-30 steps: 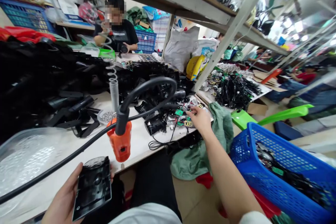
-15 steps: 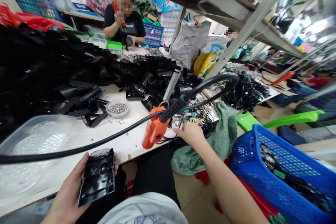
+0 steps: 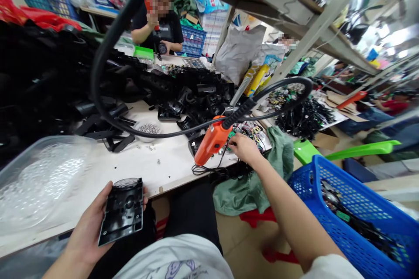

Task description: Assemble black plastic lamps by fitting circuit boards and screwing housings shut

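My left hand is closed around a black plastic housing, its hollow inside facing up and a round mesh grille at its far end. My right hand reaches forward to a pile of small circuit boards and wires at the table's edge. Its fingers are pinched together there, and what they hold is too small to make out. Just left of that hand hangs an orange electric screwdriver on a spring with a thick black cable, covering part of the pile.
A dish of small screws and a clear plastic tub stand on the white table. Black plastic parts are heaped at the left. A blue basket stands at the right. Across the table sits another person.
The orange screwdriver has swung to the right and its cable now loops up high. My right hand has shifted slightly right and farther away. My left hand keeps the housing in nearly the same place.
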`<state>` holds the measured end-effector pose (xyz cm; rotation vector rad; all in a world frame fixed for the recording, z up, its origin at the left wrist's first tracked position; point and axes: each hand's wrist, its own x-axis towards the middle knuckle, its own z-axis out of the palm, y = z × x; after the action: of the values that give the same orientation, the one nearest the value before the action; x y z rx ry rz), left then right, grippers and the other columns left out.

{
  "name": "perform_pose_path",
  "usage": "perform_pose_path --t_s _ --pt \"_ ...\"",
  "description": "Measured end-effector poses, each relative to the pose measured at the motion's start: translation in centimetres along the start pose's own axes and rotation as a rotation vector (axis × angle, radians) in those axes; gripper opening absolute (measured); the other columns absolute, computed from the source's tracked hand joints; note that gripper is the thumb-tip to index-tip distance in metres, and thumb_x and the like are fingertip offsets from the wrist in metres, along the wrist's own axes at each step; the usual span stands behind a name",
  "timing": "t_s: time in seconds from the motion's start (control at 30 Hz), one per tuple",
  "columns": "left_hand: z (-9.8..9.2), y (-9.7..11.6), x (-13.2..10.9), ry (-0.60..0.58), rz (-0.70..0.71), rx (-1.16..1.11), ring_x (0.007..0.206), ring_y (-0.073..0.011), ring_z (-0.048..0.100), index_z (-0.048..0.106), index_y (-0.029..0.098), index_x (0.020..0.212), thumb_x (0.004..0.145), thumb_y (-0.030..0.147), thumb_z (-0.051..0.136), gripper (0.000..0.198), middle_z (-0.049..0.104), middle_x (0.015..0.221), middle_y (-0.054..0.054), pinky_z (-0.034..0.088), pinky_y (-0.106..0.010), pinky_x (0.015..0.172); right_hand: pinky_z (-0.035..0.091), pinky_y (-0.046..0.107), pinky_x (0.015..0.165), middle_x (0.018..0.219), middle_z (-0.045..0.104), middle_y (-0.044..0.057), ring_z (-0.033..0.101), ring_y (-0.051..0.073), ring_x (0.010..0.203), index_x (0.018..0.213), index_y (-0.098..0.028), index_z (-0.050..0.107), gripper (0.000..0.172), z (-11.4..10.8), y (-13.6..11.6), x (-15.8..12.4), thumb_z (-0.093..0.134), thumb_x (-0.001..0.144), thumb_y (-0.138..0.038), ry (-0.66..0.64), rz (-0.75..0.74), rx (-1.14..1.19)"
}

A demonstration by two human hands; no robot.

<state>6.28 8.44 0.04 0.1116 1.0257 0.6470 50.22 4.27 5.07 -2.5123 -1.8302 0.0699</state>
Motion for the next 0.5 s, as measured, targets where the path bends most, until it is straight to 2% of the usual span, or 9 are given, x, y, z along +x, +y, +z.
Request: perform_pose_path --t_s 0.13,0.37,0.5 --pt "-0.2 -0.1 0.2 0.007 0.018 -0.002 0.081 -0.0396 0.081 0.052 -0.002 0.149 0.101 0.034 0.053 0.06 0.079 0.104 -0.03 0.067 -0.054 0.072 0.046 0.027 0.083 0.099 0.072 0.008 0.065 0.019 0.089 0.083 -0.018 0.074 0.015 -0.3 0.8 1.2 0.061 0.089 -0.014 0.014 -0.067 0.076" --pt "1.0 0.0 -0.3 0.016 0.019 0.038 0.075 -0.0382 0.081 0.051 -0.003 0.15 0.104 0.035 0.046 0.061 0.08 0.099 -0.029 0.068 -0.051 0.067 0.046 0.028 0.076 0.088 0.07 0.006 0.062 0.018 0.08 0.08 -0.017 0.068 0.015 -2.2 2.5 3.4 0.054 0.085 -0.013 0.134 -0.044 0.207" --pt "0.6 -0.1 0.0 0.02 0.037 0.038 0.076 -0.0382 0.081 0.05 -0.003 0.151 0.103 0.034 0.047 0.061 0.08 0.097 -0.028 0.068 -0.051 0.068 0.048 0.028 0.076 0.081 0.071 0.003 0.063 0.018 0.076 0.075 -0.018 0.07 0.012 -1.8 1.9 3.1 0.062 0.083 -0.017 0.099 -0.072 0.252"
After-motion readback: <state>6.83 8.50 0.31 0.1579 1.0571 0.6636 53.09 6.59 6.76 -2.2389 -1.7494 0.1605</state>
